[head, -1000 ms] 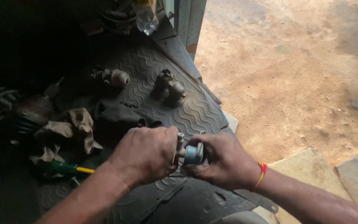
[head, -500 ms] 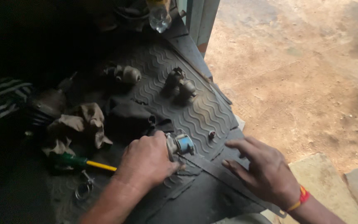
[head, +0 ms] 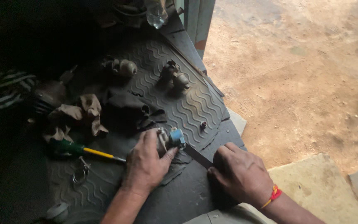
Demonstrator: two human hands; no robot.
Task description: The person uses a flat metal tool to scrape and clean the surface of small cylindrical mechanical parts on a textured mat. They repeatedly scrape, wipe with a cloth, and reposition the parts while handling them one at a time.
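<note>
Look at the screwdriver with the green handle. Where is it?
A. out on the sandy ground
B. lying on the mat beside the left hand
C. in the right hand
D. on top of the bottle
B: the screwdriver lies flat on the ribbed rubber mat, just beside the left hand, and no fingers touch it.

A black rubber mat [head: 195,103] moulded with wavy ridges is lying under both hands. A small metal part with a light blue cap [head: 175,137] is showing at the left hand [head: 146,164]. A red and yellow thread band [head: 272,196] is circling the right hand's [head: 241,174] wrist. Left of the left hand, a screwdriver with a green handle and yellow shaft [head: 81,150] is lying beside crumpled brown rags [head: 77,116]. Beyond the right hand, sandy orange-brown ground [head: 303,74] is glowing.
</note>
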